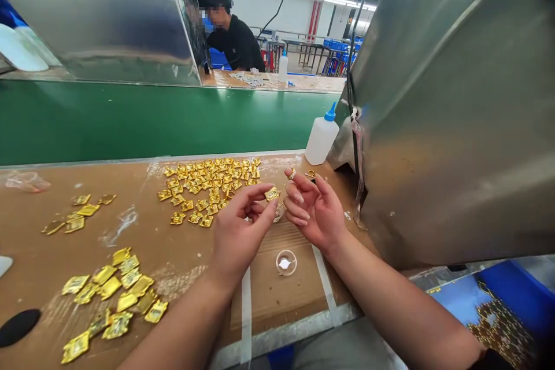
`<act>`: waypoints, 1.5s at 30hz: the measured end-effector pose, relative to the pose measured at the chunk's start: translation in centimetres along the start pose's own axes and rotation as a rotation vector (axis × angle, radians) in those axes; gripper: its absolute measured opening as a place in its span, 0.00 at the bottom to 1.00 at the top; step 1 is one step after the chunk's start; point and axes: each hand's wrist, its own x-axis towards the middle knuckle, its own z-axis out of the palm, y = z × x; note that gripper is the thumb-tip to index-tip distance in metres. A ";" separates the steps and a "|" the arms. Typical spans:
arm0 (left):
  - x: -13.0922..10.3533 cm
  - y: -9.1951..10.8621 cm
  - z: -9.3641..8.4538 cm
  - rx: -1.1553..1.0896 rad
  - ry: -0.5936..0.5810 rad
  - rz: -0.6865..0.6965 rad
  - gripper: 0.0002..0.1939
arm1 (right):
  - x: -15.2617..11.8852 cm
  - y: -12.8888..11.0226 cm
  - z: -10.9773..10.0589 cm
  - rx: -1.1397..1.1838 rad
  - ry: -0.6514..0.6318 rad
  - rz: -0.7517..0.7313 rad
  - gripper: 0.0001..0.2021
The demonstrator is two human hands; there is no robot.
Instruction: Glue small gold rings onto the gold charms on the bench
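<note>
My left hand (243, 225) pinches a small gold square metal piece (272, 193) between thumb and fingertips. Close beside it, my right hand (318, 208) is raised with the palm partly turned up and its fingers apart. A small gold-and-white band (292, 174) sits around one of its fingers near the tip. Below the hands, a small clear round cup (287, 253) stands on the cardboard, with something white inside. Another clear round item (278, 213) is partly hidden between the hands. Many similar gold pieces (199, 176) lie spread beyond my left hand.
Flat gold pieces (130, 280) lie in groups at the left. A white squeeze bottle (321, 140) with a blue nozzle stands near the green belt (151, 121). A large metal cover (455, 127) bounds the right side. Across the belt, a person (238, 40) sits working.
</note>
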 end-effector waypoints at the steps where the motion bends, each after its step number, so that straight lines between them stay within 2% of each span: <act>1: 0.0 0.1 0.0 -0.009 0.000 0.000 0.17 | 0.0 0.0 0.1 0.003 -0.010 0.003 0.23; 9: -0.2 0.7 0.2 -0.071 -0.036 -0.022 0.16 | -0.1 0.2 0.1 0.053 -0.071 0.029 0.24; 17: 0.1 0.1 0.3 -0.166 -0.087 -0.073 0.19 | 0.1 0.6 -0.1 -0.070 -0.098 0.000 0.24; 21: 0.1 0.0 0.1 -0.128 -0.064 -0.074 0.20 | 0.1 0.9 -0.5 -0.337 -0.053 -0.149 0.22; 24: 0.0 -0.1 0.1 -0.081 -0.055 -0.065 0.21 | -0.3 1.0 -0.9 -0.782 0.001 -0.419 0.18; 26: 0.0 -0.1 0.1 -0.051 -0.054 -0.063 0.21 | -0.6 1.0 -1.1 -1.111 0.021 -0.586 0.18; 29: 0.1 -0.2 0.1 -0.044 -0.062 -0.076 0.20 | -1.0 1.0 -1.2 -1.391 0.009 -0.704 0.20; 37: 0.1 -0.2 0.2 -0.112 -0.066 -0.105 0.19 | -0.9 1.2 -1.1 -1.656 0.013 -0.742 0.20; 45: 0.3 -0.5 0.3 -0.129 -0.047 -0.141 0.23 | -0.9 1.5 -1.1 -1.748 0.002 -0.688 0.19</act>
